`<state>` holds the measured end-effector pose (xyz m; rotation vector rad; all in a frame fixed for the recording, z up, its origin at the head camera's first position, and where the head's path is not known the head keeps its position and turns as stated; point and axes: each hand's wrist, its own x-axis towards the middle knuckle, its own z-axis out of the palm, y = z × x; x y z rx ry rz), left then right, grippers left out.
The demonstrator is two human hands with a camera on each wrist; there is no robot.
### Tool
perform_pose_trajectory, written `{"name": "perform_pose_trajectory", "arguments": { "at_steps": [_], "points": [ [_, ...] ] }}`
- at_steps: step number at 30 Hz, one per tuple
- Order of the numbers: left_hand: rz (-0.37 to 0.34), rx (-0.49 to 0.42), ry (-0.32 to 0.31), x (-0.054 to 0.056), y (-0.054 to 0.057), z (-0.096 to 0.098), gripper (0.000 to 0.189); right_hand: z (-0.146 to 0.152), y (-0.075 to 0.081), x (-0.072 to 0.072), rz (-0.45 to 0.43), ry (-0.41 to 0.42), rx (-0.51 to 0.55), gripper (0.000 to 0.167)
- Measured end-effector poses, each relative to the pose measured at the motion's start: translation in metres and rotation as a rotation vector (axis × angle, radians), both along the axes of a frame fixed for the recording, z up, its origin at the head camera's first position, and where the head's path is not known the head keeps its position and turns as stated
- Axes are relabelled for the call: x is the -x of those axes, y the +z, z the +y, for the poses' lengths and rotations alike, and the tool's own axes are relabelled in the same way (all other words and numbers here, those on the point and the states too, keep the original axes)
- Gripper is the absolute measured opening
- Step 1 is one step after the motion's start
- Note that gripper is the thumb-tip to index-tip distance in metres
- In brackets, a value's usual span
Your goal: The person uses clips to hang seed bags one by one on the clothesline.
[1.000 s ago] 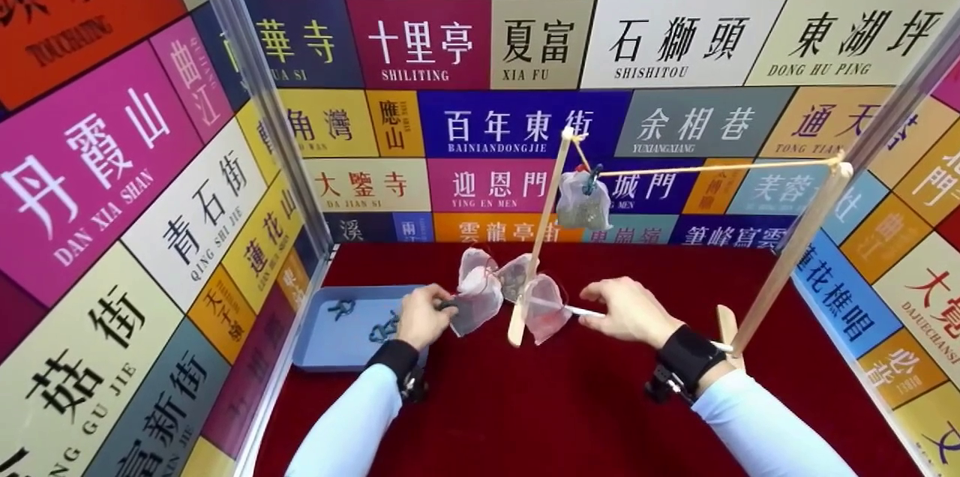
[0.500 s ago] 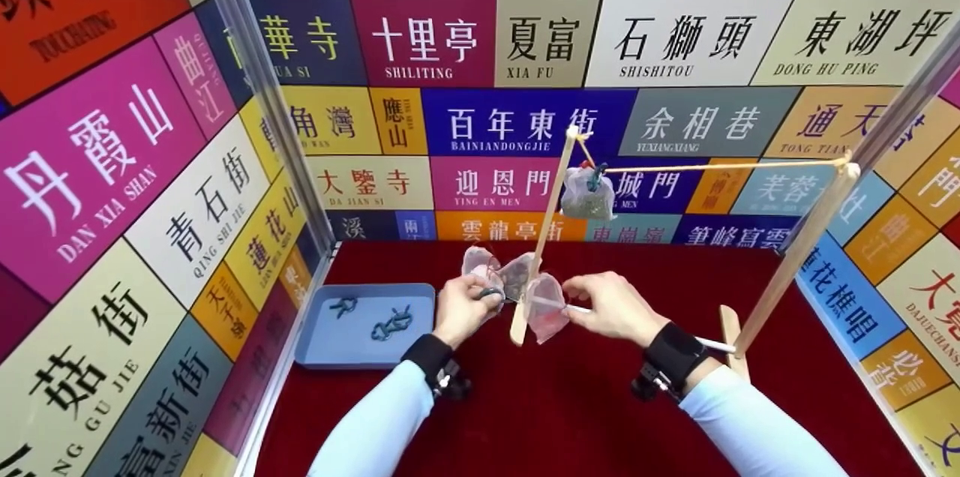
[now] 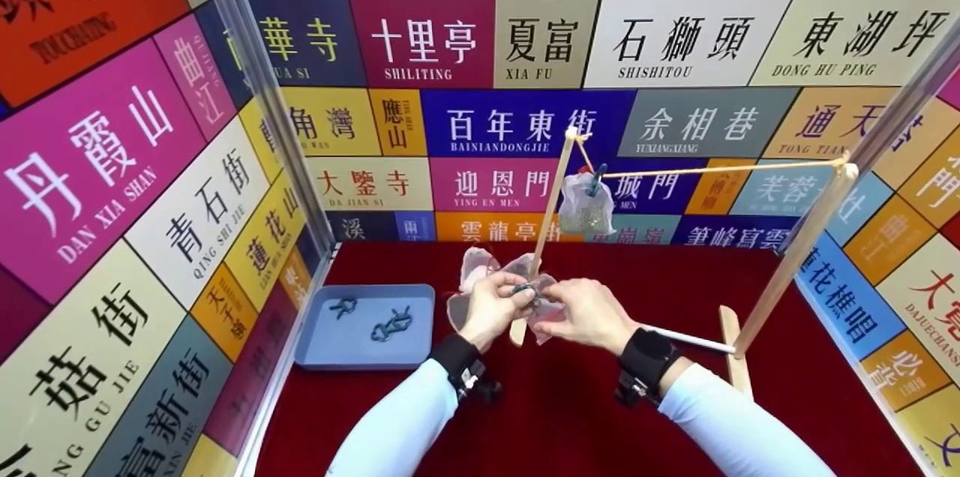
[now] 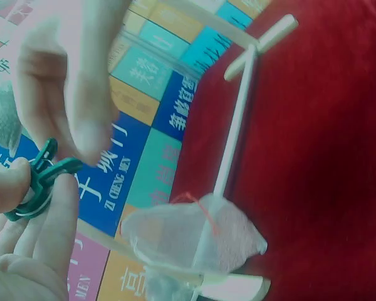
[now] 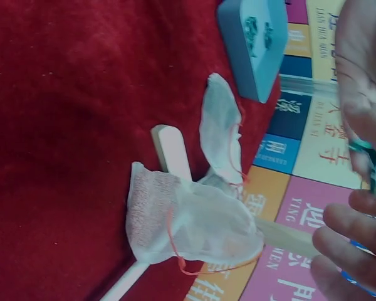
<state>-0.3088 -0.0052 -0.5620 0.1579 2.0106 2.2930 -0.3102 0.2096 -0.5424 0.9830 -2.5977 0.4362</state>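
My left hand (image 3: 491,312) pinches a green clip (image 4: 34,188) between thumb and fingers, its two prongs pointing up toward the other hand. Close beside it, my right hand (image 3: 589,312) has loosely bent fingers near the clip's prongs, with nothing seen in its grasp. Below the hands lie several sheer white drawstring pouches (image 5: 194,219) with thin red cords, lying across the stand's base. Another filled pouch (image 3: 586,207) hangs from a yellow cord (image 3: 720,168), held by a clip at its neck.
The wooden stand has a left post (image 3: 553,199), a right post (image 3: 795,259) and a white rod (image 3: 690,338) along its base. A blue tray (image 3: 322,353) at the left holds green clips (image 3: 391,325). Lettered panels (image 3: 540,42) rise behind the red cloth (image 3: 525,417).
My left hand has moved right, away from the tray, carrying the clip over the pouches. My right hand has left the white rod and moved in beside it. The hanging pouch sways slightly.
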Motion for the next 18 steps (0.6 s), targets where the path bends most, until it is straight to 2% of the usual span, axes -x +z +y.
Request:
{"name": "perform_pose_trajectory", "arguments": {
  "at_steps": [5,11,15,18],
  "points": [
    [-0.011,-0.021,-0.021,-0.001,0.001,0.003,0.02,0.001,-0.008,-0.002,0.13,-0.02,0.014,0.031],
    [-0.013,-0.015,-0.037,-0.003,0.001,0.001,0.022,0.005,-0.014,0.001,0.259,0.092,0.095,0.03],
    [-0.017,0.055,-0.052,-0.003,-0.001,-0.003,0.024,0.01,-0.015,0.004,0.31,0.167,0.126,0.031],
    [0.004,0.157,-0.03,-0.002,-0.008,-0.009,0.021,0.015,-0.014,0.006,0.312,0.174,0.107,0.028]
  ]
}}
